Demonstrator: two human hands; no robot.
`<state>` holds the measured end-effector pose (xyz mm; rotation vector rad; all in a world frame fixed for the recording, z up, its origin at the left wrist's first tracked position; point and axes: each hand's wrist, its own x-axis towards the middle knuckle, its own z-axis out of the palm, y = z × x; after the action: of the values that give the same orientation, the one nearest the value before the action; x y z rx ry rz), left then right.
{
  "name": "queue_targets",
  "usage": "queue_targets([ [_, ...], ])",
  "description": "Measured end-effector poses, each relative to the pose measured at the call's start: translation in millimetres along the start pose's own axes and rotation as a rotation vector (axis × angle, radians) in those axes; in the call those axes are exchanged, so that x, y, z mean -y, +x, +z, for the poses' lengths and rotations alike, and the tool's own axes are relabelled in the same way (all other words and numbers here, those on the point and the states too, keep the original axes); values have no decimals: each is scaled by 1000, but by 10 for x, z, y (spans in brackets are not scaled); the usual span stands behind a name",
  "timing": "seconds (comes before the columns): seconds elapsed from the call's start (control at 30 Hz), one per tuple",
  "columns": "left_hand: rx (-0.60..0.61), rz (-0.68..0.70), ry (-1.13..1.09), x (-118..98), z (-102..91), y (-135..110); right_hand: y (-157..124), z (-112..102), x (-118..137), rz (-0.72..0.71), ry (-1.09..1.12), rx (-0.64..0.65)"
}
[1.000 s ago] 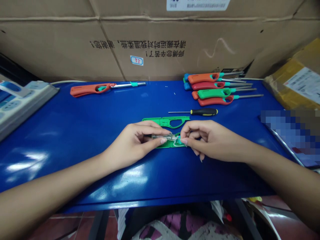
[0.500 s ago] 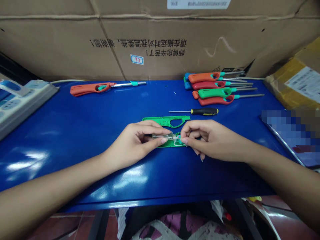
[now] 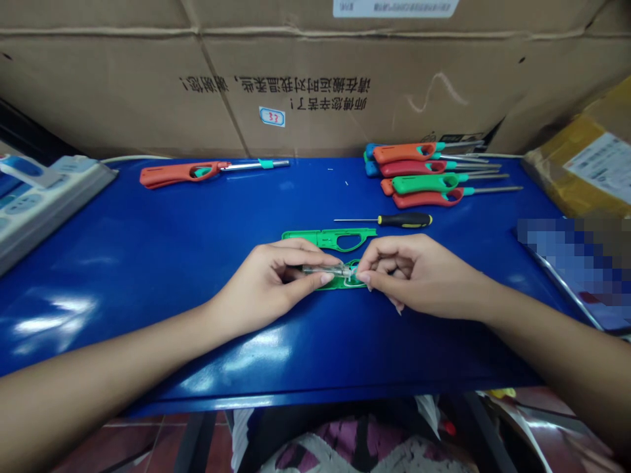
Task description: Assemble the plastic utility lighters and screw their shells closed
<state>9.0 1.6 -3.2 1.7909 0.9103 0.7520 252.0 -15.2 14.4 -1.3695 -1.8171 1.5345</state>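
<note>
My left hand grips a clear fuel tank of a lighter between thumb and fingers, held over a green lighter shell half. At the tank's right end, my right hand is closed in a pinch by a thin white tube and a small teal part. Its fingertips hide exactly what they pinch. Behind my hands lies another green shell half, inner side up. A black and yellow screwdriver rests beyond it, its tip to the left.
Several assembled stick lighters are piled at the back right. An orange lighter lies at the back left. A white power strip flanks the left side, a tablet-like device the right. A large cardboard box walls off the back.
Both hands keep the same hold, with only tiny finger movement at the tank's right end. The whole view has shifted slightly.
</note>
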Motion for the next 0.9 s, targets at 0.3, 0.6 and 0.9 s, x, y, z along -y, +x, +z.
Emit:
queue_targets([
  [0.3, -18, 47, 0, 34, 2, 0, -3, 44, -17, 20, 10, -33],
  [0.6, -118, 244, 284, 23, -25, -28, 42, 42, 7, -14, 74, -130],
  [0.9, -59, 393, 474, 47, -94, 1, 33, 24, -17, -130, -52, -173],
])
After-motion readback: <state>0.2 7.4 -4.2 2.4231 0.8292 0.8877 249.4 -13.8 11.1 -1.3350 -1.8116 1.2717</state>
